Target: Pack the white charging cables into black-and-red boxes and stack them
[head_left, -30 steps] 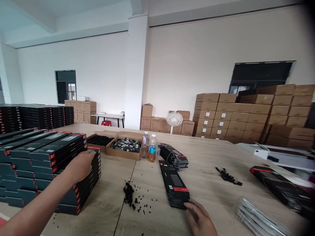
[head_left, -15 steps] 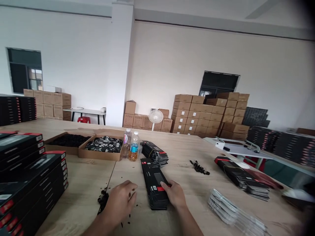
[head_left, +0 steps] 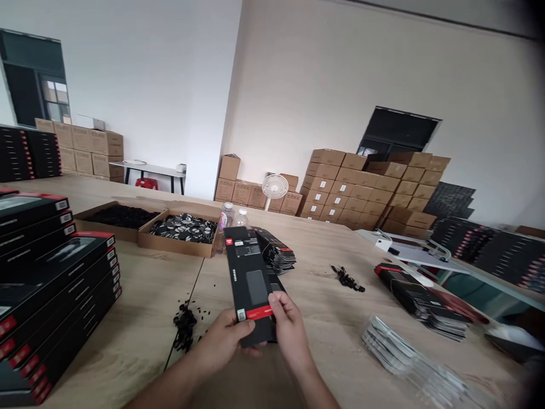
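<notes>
A flat black and red packaging box [head_left: 242, 272] is raised above the table, tilted toward me, its printed face with a window shape showing. My left hand [head_left: 225, 338] grips its lower left edge, thumb on the front. My right hand [head_left: 289, 324] pinches its lower right edge near the red band. Behind it, partly hidden, lies the stack of the same flat boxes, and farther back a banded bundle of flat boxes [head_left: 279, 253]. Small black pieces [head_left: 184, 328] lie scattered left of my left hand.
Finished-looking black boxes [head_left: 80, 284] are piled at the left. Two open cartons hold black parts [head_left: 123, 216] and round black-and-white pieces [head_left: 185, 227]. Bottles [head_left: 225, 218] stand beside them. Clear plastic trays [head_left: 392, 346], another banded bundle [head_left: 417, 301] and more black pieces [head_left: 348, 278] lie right.
One flat box has been lifted off the stack by my right hand. My left hand has moved right and closed on its lower left edge. The head view has tilted down.
</notes>
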A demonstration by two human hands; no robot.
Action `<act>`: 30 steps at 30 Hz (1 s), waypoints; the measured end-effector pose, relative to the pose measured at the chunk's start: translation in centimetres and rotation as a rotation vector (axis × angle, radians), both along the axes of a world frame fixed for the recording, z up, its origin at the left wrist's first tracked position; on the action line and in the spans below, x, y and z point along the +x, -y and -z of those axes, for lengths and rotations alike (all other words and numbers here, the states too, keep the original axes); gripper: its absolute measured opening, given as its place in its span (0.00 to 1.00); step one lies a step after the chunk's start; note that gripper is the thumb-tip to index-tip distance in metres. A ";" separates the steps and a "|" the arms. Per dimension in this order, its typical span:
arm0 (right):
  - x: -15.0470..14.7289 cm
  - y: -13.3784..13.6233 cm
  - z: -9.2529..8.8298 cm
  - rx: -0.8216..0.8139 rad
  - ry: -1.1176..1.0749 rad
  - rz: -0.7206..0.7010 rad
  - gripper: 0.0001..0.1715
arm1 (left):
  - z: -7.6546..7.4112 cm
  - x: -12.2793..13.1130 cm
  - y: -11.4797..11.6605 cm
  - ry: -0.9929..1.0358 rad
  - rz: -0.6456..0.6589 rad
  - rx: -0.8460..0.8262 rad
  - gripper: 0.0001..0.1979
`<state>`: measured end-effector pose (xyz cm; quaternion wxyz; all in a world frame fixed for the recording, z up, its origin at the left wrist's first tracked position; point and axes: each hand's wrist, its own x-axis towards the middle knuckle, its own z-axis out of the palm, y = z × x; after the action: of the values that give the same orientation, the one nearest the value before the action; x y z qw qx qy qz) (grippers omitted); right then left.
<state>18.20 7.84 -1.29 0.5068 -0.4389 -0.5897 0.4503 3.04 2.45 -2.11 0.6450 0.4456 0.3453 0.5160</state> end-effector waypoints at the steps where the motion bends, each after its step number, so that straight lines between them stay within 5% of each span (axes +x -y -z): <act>1: -0.8 0.4 0.1 0.024 -0.004 -0.018 0.26 | -0.3 -0.2 0.1 0.040 -0.015 -0.023 0.22; 7: -1.7 0.1 1.2 0.242 0.297 -0.020 0.25 | -1.6 -3.7 -0.9 -0.037 -0.367 0.025 0.12; 12: -4.7 -1.1 0.6 0.366 0.564 -0.243 0.09 | -1.3 -6.3 -2.2 -0.038 -0.561 0.016 0.12; 20: -8.5 0.1 1.7 0.285 0.587 -0.515 0.11 | -1.0 -7.4 -2.6 -0.141 -0.593 0.050 0.07; 26: -8.3 1.5 1.7 0.336 0.700 -0.462 0.07 | 0.3 -7.3 -3.1 -0.264 -0.603 0.091 0.11; 30: -6.9 0.7 0.9 0.437 0.779 -0.279 0.11 | 1.1 -7.6 -3.2 -0.361 -0.599 0.137 0.08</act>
<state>11.26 7.11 -2.22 0.2630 -0.3749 -0.8704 0.1810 -4.58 5.64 -3.21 0.3622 0.4507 0.5339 0.6170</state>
